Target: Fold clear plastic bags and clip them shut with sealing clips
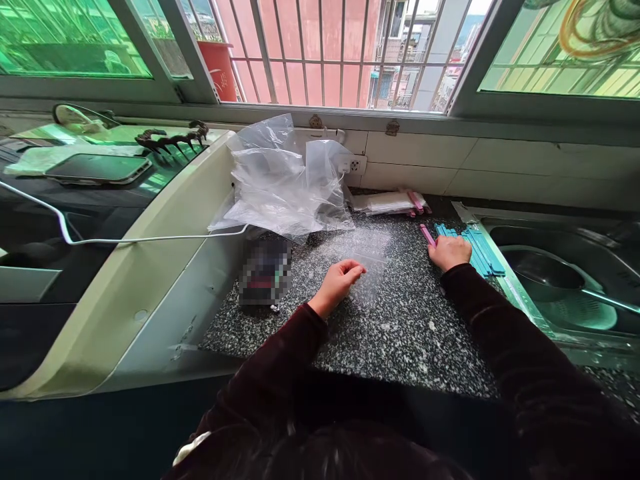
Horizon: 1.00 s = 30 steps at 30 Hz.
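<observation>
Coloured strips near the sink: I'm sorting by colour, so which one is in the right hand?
The pink strip poking out of the right hand; the blue strips lie by the sink, other pink pieces with the flat packets beyond.

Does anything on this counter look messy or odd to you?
The clear plastic bags by the tiled wall look messy, heaped in a crumpled, overlapping pile. Odder yet, the dark object to the left of the left hand is pixelated, so its details can't be read.
</observation>
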Each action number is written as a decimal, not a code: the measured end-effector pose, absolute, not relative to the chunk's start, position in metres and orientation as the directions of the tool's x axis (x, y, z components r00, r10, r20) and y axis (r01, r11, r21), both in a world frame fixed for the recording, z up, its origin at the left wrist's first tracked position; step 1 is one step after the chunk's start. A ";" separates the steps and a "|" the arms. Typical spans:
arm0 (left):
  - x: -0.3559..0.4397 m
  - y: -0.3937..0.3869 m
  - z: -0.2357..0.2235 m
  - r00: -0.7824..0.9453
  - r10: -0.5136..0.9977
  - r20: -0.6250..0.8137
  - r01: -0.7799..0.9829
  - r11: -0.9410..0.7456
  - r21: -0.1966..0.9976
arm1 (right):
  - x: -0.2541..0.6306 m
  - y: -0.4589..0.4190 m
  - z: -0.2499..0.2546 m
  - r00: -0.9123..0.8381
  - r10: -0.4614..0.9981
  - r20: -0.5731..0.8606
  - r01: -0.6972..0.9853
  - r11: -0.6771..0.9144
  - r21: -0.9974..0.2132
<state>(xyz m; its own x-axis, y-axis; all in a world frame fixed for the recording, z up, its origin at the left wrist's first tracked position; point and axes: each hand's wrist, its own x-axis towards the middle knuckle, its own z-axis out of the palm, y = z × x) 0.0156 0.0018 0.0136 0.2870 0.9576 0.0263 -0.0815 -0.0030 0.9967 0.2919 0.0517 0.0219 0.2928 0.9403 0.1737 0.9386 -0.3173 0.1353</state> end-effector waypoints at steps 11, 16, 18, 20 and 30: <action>0.017 0.002 0.013 0.338 0.938 -0.072 -0.107 0.114 0.988 | 0.275 0.043 0.023 0.223 0.954 0.201 0.969 -0.239 0.060; 0.018 0.002 0.013 0.355 0.922 -0.152 -0.071 0.189 0.980 | 0.257 0.029 0.026 0.112 0.947 0.302 0.993 -0.114 -0.013; 0.017 0.002 0.012 0.366 0.913 -0.182 -0.061 0.218 0.974 | 0.250 0.022 0.026 0.055 0.934 0.352 0.998 -0.045 -0.039; 0.016 0.002 0.011 0.380 0.904 -0.198 -0.058 0.237 0.970 | 0.244 0.015 0.026 -0.002 0.915 0.403 0.998 0.027 -0.057; 0.014 0.004 0.013 0.368 0.898 -0.241 -0.029 0.271 0.962 | 0.227 -0.014 0.028 -0.197 0.775 0.601 0.947 0.309 -0.088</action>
<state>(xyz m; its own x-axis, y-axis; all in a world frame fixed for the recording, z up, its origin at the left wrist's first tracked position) 0.0140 0.0042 0.0126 0.3684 0.8978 -0.2411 -0.0295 0.2705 0.9623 0.2267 -0.0144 0.0275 -0.1971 0.7748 0.6007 0.9468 0.3094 -0.0885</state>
